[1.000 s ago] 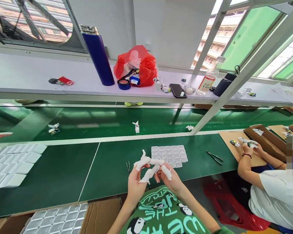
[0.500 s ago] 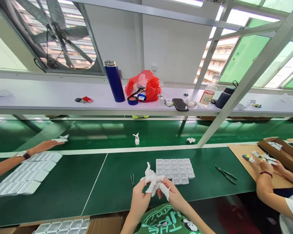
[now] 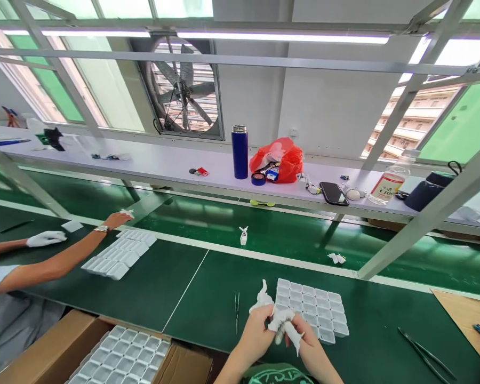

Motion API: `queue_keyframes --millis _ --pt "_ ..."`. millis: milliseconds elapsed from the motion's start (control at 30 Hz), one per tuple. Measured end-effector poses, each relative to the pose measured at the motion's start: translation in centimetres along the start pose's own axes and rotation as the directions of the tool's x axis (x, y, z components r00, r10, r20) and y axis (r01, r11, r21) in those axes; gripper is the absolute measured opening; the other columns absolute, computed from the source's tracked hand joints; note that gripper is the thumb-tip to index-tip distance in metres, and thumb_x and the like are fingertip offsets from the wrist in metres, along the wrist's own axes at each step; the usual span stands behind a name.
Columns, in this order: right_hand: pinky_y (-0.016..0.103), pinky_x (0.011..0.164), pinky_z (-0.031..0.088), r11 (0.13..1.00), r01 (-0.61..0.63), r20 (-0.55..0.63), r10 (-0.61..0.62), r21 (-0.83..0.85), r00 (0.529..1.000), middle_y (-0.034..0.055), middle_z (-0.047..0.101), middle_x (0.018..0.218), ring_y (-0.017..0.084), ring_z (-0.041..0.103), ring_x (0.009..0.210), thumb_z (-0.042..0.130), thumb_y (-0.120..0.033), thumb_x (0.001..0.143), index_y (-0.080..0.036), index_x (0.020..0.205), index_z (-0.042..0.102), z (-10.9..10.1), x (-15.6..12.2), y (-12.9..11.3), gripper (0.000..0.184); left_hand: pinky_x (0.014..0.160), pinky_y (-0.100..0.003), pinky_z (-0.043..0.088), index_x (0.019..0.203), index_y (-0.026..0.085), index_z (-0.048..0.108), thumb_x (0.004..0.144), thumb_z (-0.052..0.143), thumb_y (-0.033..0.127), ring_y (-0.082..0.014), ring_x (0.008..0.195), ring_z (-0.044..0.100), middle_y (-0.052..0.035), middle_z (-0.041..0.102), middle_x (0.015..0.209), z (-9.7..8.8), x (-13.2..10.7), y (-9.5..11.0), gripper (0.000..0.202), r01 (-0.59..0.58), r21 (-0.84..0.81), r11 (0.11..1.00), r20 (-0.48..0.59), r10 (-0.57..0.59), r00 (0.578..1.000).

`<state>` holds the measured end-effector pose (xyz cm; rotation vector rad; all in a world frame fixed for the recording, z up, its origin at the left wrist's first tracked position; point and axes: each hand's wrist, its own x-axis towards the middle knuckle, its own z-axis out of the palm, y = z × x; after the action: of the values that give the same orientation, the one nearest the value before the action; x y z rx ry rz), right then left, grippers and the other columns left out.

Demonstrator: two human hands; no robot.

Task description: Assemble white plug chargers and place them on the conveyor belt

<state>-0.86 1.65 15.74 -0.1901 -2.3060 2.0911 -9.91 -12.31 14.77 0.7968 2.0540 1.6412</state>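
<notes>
Near the table's front edge, my left hand (image 3: 255,335) and my right hand (image 3: 307,341) are closed on a crumpled white glove (image 3: 282,320). Its limp, finger-like ends stick out above and below my fingers. Whether it is one glove or a pair I cannot tell. Just behind my right hand stands a block of small white plastic boxes (image 3: 319,305) in rows, partly hidden by that hand. To the left of my left hand lies a pair of metal tweezers (image 3: 237,314). Dark long-handled pliers (image 3: 424,352) rest farther right on the green table.
A co-worker's bare hand (image 3: 119,218) reaches over the green belt (image 3: 200,221) at left, and a gloved hand (image 3: 47,238) rests nearby. White boxes (image 3: 118,258) stand there. A carton (image 3: 60,346) holds more trays. A small white part (image 3: 244,236) stands on the belt. A slanted post (image 3: 424,218) rises at right.
My view has turned left, so the co-worker at right is out of sight and more shows at left. Both hands still grip the glove, which has shifted its folds.
</notes>
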Motion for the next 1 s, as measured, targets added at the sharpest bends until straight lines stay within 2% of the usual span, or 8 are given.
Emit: queue_keyframes --millis 200,333,467,667,1000 --pt "0.031 0.067 0.037 1.0 -0.027 -0.037 0.027 -0.009 0.999 -0.0025 0.051 0.062 0.017 0.046 0.063 0.058 -0.075 0.087 -0.022 0.09 0.069 0.2 -0.1 0.4 0.055 0.067 -0.03 0.034 0.062 0.019 0.058 0.086 0.057 0.038 -0.0166 0.066 0.048 -0.0015 0.059 0.063 0.0 -0.1 -0.8 0.031 -0.018 -0.064 0.998 0.021 0.02 1.0" --pt "0.03 0.066 0.038 0.999 -0.026 -0.045 0.027 0.02 0.999 -0.0028 0.051 0.064 0.016 0.047 0.063 0.061 -0.071 0.088 -0.022 0.089 0.069 0.6 -0.5 0.4 0.05 0.067 -0.03 0.034 0.06 0.019 0.057 0.083 0.058 0.039 -0.0168 0.066 0.048 -0.0021 0.06 0.062 0.1 -0.3 -1.5 0.031 0.007 -0.049 0.999 0.04 -0.005 0.999" --pt "0.03 0.067 0.038 0.999 -0.015 -0.062 0.018 0.046 0.998 -0.0027 0.052 0.068 0.015 0.047 0.064 0.063 -0.068 0.089 -0.022 0.088 0.069 1.0 -0.7 0.3 0.046 0.066 -0.03 0.037 0.061 0.019 0.057 0.081 0.057 0.043 -0.0178 0.066 0.048 -0.003 0.061 0.063 0.2 -0.5 -2.4 0.031 0.033 -0.132 0.991 0.033 -0.028 0.999" --pt "0.028 0.066 0.04 0.998 -0.01 -0.071 0.014 0.057 0.997 -0.0014 0.056 0.073 0.014 0.05 0.065 0.065 -0.067 0.089 -0.021 0.09 0.07 1.0 -0.9 0.5 0.046 0.064 -0.028 0.035 0.06 0.019 0.058 0.074 0.055 0.031 -0.0165 0.063 0.047 -0.0015 0.059 0.06 -0.1 -0.8 -3.3 0.019 0.033 -0.087 0.996 0.078 -0.026 0.997" --pt "0.028 0.067 0.041 0.995 -0.024 -0.058 0.03 0.092 0.998 -0.001 0.058 0.078 0.014 0.053 0.068 0.064 -0.07 0.089 -0.021 0.097 0.07 1.7 -1.2 -0.2 0.05 0.064 -0.027 0.037 0.058 0.019 0.059 0.069 0.053 0.027 -0.0174 0.063 0.051 -0.0013 0.06 0.058 -0.2 -1.2 -3.8 0.015 0.047 -0.109 0.993 0.08 -0.038 0.996"
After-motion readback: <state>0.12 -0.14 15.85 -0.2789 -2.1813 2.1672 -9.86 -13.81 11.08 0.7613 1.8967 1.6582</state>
